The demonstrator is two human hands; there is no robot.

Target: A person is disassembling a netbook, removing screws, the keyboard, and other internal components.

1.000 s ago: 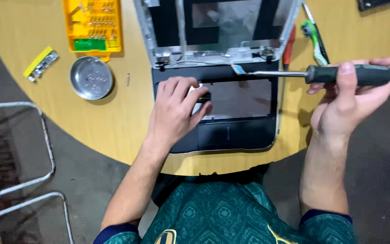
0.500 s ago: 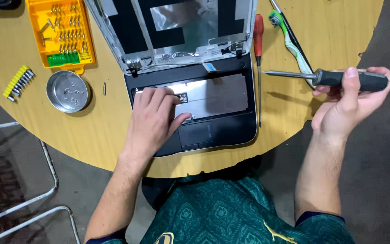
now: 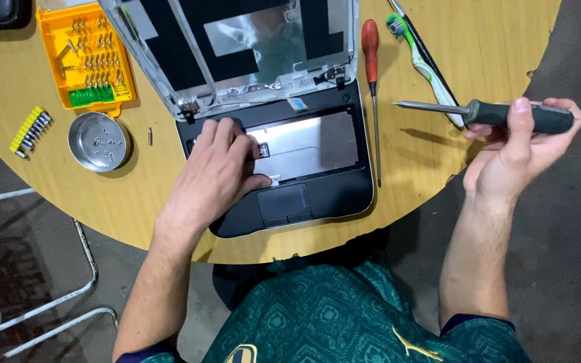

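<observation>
A dismantled black laptop (image 3: 317, 191) lies on the round wooden table (image 3: 492, 40), its keyboard gone and a bare metal plate showing. Its lid is folded back with the screen panel removed. My left hand (image 3: 216, 175) rests flat on the left side of the laptop base, fingers on the metal plate's edge. My right hand (image 3: 516, 151) is raised off the table's right edge, gripping a dark-handled screwdriver (image 3: 485, 113) held level with its tip pointing left. A red-handled screwdriver (image 3: 372, 81) lies beside the laptop's right side.
An orange bit case (image 3: 92, 57) sits at the upper left, a yellow strip of bits (image 3: 29, 130) and a small round metal dish (image 3: 99, 141) with screws below it. A green toothbrush (image 3: 421, 64) lies right of the red screwdriver. A metal chair frame (image 3: 48, 296) stands at lower left.
The view has shifted, so the table contents sit further right and lower in frame. My left hand stays on the laptop base. My right hand still holds the screwdriver level, slightly further from the laptop.
</observation>
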